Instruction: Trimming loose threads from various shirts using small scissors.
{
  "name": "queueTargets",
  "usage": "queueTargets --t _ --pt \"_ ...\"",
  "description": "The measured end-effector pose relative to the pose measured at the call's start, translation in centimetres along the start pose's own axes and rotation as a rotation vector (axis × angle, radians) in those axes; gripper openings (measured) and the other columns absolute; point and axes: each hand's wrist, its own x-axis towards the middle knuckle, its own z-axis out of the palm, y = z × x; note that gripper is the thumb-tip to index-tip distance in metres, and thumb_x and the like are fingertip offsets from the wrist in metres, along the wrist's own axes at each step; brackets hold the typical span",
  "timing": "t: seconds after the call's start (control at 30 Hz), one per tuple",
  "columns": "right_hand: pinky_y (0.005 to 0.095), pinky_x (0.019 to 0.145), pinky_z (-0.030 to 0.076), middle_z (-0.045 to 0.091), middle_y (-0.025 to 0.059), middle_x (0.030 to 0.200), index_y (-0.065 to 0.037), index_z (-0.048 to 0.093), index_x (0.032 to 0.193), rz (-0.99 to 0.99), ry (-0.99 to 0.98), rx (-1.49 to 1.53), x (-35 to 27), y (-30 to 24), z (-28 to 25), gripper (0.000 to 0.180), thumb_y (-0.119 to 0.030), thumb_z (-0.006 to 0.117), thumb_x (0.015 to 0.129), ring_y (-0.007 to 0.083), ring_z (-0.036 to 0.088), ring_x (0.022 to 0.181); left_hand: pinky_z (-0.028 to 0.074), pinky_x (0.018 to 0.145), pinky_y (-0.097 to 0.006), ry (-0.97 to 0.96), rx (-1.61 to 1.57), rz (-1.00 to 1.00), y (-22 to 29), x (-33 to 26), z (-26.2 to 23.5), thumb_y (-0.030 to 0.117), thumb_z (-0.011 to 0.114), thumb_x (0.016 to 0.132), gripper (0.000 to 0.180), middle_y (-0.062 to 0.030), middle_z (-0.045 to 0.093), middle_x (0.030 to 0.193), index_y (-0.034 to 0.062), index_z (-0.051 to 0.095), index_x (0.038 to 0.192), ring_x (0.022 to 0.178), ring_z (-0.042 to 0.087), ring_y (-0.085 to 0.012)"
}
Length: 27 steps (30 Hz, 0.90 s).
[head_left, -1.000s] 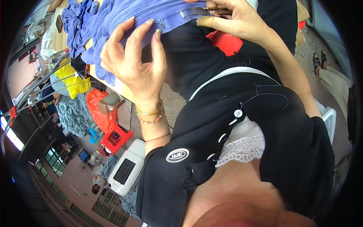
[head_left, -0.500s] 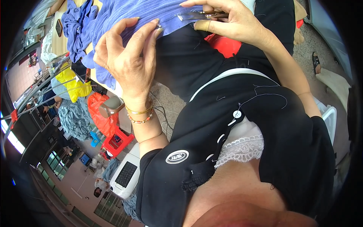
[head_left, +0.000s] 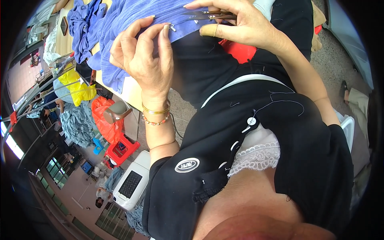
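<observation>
A blue-violet ribbed garment [head_left: 136,12] lies across my lap, its plain edge band toward me. My left hand [head_left: 146,60] is closed in a pinch at that edge, thumb and forefinger together beside a small white button-like piece [head_left: 172,27]. My right hand [head_left: 248,26] is closed around dark thread snips [head_left: 214,15], their blades pointing left over the band. A second small white piece [head_left: 196,21] shows just under the blades. A tan wrap [head_left: 209,30] covers the tip of my right thumb. The fingers partly hide the snips' handle.
More blue garments [head_left: 82,30] are heaped on the pale wooden table [head_left: 130,90] at left. Beyond stand a yellow bag [head_left: 82,92], an orange-red bag [head_left: 106,120], a red stool [head_left: 122,150] and a white bin-like box [head_left: 134,182]. Someone's foot [head_left: 345,91] is at right.
My left hand has shifted slightly right along the garment's edge, and the white piece by its fingertips shows more plainly. My right hand with the snips has moved a little left.
</observation>
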Motion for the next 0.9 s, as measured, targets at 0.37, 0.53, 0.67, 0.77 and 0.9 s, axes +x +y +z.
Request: queueTargets --t 0.37,0.53,0.67,0.77,0.9 --pt "0.0322 0.072 0.048 0.060 0.0108 0.088 -0.003 0.068 0.120 -0.205 0.041 -0.417 0.4 1.6 0.2 0.033 -0.018 0.072 0.091 0.0229 0.059 0.079 0.034 0.097 -0.035 0.040 -0.132 -0.152 0.7 0.3 0.4 0.017 0.077 0.082 0.010 0.0006 0.068 0.105 0.0114 0.073 0.089 0.104 0.053 -0.0207" --pt "0.0330 0.068 0.047 0.057 0.0101 0.084 -0.004 0.069 0.118 0.213 -0.057 -0.357 1.7 -1.5 0.4 0.031 -0.019 0.072 0.090 0.0227 0.059 0.076 0.035 0.096 -0.034 0.064 -0.181 -0.195 0.7 0.2 0.4 0.017 0.076 0.085 0.009 -0.0002 0.069 0.104 0.0103 0.073 0.089 0.102 0.052 -0.0201" --pt "0.0334 0.064 0.047 0.057 0.0098 0.081 -0.005 0.071 0.115 -0.138 0.027 -0.525 1.5 0.5 0.6 0.029 -0.021 0.071 0.090 0.0232 0.060 0.073 0.035 0.095 -0.033 0.065 -0.209 -0.202 0.9 0.5 0.4 0.017 0.077 0.085 0.009 0.0000 0.069 0.105 0.0100 0.073 0.089 0.101 0.053 -0.0196" --pt "0.0335 0.063 0.047 0.057 0.0098 0.079 -0.005 0.072 0.111 -0.196 0.021 -0.578 1.6 1.0 0.8 0.025 -0.021 0.071 0.091 0.0241 0.060 0.071 0.036 0.094 -0.033 0.064 -0.194 -0.192 0.8 0.4 0.4 0.016 0.077 0.085 0.009 -0.0001 0.069 0.105 0.0098 0.073 0.089 0.101 0.053 -0.0195" --pt "0.0315 0.064 0.047 0.059 0.0082 0.080 -0.003 0.073 0.105 -0.158 0.025 -0.441 1.5 1.4 0.2 0.019 -0.017 0.070 0.092 0.0210 0.060 0.072 0.036 0.094 -0.033 0.066 -0.244 -0.230 0.8 0.4 0.3 0.016 0.076 0.085 0.008 -0.0003 0.069 0.104 0.0101 0.072 0.090 0.102 0.053 -0.0196"
